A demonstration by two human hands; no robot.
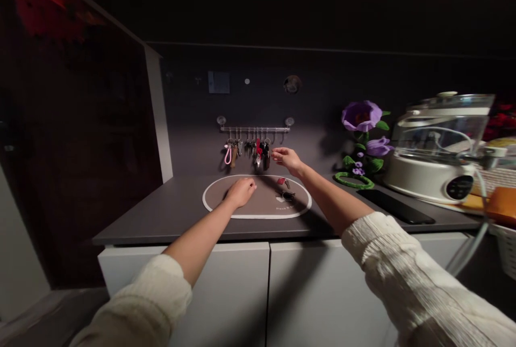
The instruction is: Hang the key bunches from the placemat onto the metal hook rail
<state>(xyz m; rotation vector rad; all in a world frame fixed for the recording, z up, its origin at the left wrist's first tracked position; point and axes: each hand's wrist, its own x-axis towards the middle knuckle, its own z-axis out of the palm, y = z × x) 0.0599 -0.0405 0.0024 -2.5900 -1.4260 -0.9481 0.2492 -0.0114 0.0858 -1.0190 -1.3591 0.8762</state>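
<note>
"At twelve o'clock, right hand beside the hanging keys?"

"Yes, fingers parted; best go in squarely, jostling none."

"Left hand?"

"Curled, seven o'clock from them, on the mat; can't tell its grip."

Reaches in from the lower left with the left arm, bare near the wrist, and curls the left hand into a loose fist, down low at the middle of the surface. Slants the right arm in from the lower right. Holds the right hand up higher, near the back edge, with open, softly bent fingers pointing left.
</note>
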